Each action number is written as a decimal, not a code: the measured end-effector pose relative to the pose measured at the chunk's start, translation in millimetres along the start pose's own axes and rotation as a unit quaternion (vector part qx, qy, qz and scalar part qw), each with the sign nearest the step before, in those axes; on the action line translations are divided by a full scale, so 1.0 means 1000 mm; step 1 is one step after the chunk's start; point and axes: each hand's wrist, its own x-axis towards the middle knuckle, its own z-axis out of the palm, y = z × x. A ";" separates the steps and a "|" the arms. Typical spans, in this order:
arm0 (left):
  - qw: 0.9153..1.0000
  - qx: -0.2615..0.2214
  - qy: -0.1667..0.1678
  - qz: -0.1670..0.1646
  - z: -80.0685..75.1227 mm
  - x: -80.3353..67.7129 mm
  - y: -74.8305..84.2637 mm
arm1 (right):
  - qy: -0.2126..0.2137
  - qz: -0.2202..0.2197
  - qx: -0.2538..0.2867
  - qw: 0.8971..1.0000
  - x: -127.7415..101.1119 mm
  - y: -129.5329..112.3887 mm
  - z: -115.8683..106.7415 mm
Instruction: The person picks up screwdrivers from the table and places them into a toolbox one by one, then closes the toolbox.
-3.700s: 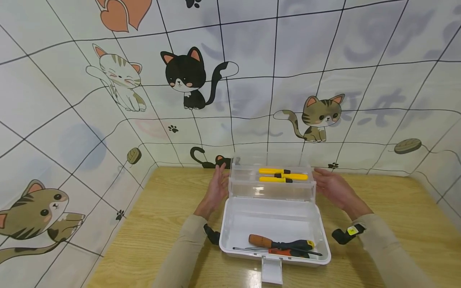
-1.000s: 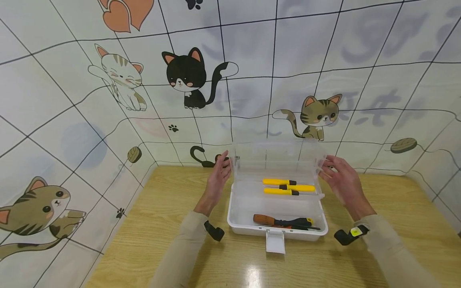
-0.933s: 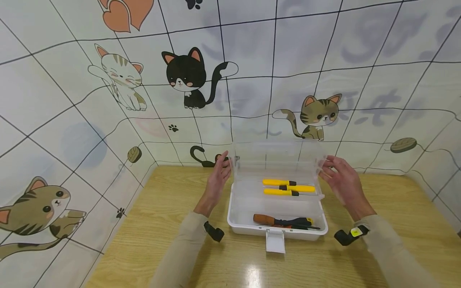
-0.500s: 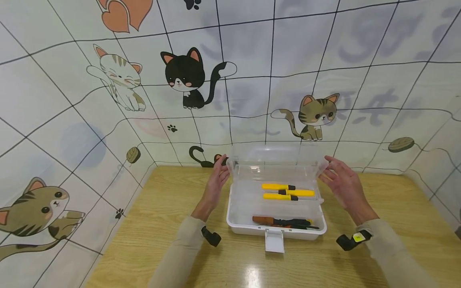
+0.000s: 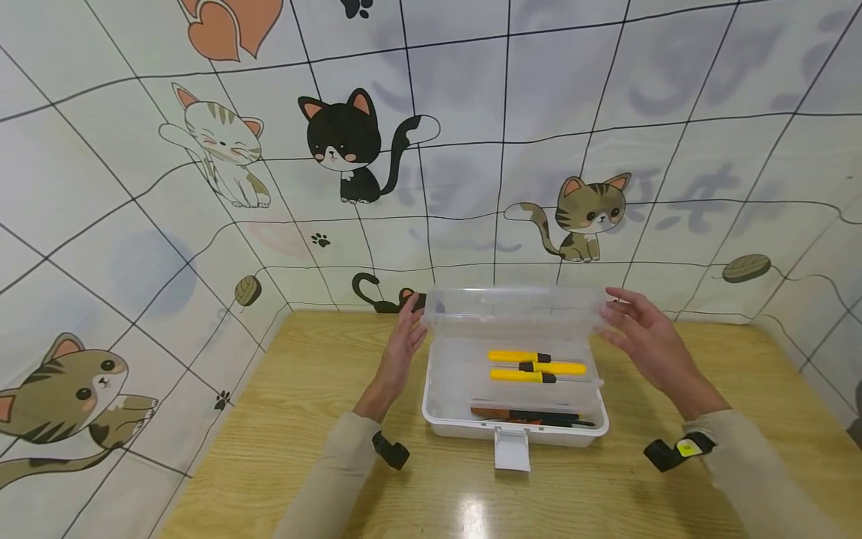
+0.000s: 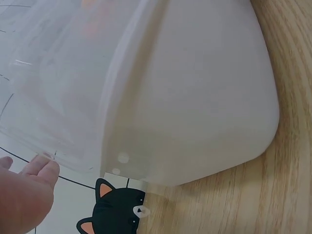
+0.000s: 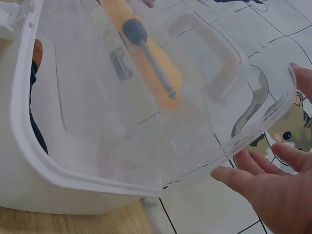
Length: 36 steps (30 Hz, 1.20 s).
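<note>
A white toolbox (image 5: 458, 430) lies on the table with its clear lid (image 5: 512, 301) raised and tilted. Yellow-handled screwdrivers (image 5: 515, 356) rest on the clear inner tray (image 5: 465, 359). Below, partly hidden by the tray, lies a brown-handled screwdriver (image 5: 490, 412) among darker tools. My left hand (image 5: 396, 352) touches the lid's left end with extended fingers; the left wrist view shows these fingertips (image 6: 47, 168) against the clear plastic. At the lid's right end is my right hand (image 5: 656, 348). In the right wrist view, its loosely spread fingers (image 7: 236, 178) touch the lid's edge.
The toolbox's white latch (image 5: 512, 449) hangs down at the front over the wooden table (image 5: 303, 374). A wall covering (image 5: 471, 180) printed with cats stands close behind the box and along the left side.
The inner tray has folded forward and down over the box, carrying the yellow screwdrivers nearer. Both hands have shifted to the lid's ends, and the lid has since tilted forward and lower.
</note>
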 end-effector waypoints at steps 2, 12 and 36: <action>1.000 0.010 0.000 -0.006 0.000 -0.002 0.001 | -0.019 0.013 -0.060 0.998 -0.002 -0.002 -0.002; 0.998 0.057 -0.005 -0.022 0.002 -0.013 0.004 | -0.085 0.013 -0.099 0.991 -0.014 -0.006 -0.005; 0.997 0.053 -0.060 -0.010 -0.013 -0.031 -0.006 | -0.121 -0.063 -0.052 0.989 -0.040 0.012 0.002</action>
